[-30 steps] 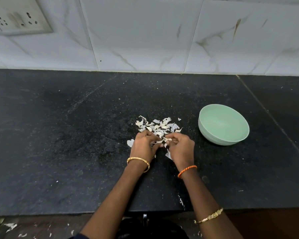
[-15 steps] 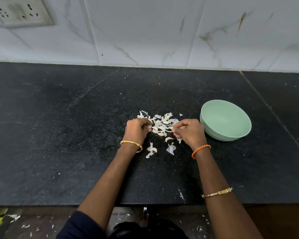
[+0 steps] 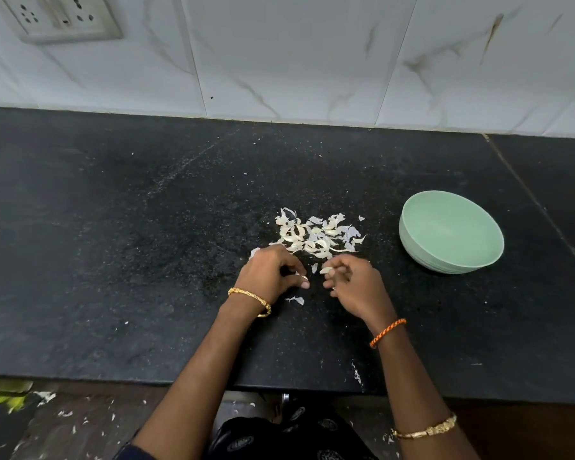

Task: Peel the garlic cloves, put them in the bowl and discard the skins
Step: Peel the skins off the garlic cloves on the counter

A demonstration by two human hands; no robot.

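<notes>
A heap of white garlic skins and cloves (image 3: 316,235) lies on the black counter (image 3: 146,260). Just in front of the heap, my right hand (image 3: 356,287) pinches a pale garlic clove (image 3: 326,270) in its fingertips. My left hand (image 3: 271,275) has its fingers curled, with a small white bit at the fingertips; what it is cannot be made out. One loose skin (image 3: 296,300) lies between my wrists. The pale green bowl (image 3: 452,257) stands to the right of the heap, and its inside looks bare.
A white tiled wall with a socket plate (image 3: 60,18) rises behind the counter. The counter's front edge (image 3: 113,380) runs below my forearms. Skin scraps are scattered on the floor (image 3: 63,423) below it. A seam (image 3: 531,200) crosses the counter at the right.
Both hands have drawn back toward me from the heap and moved closer together. The right hand now shows a clove at its fingertips.
</notes>
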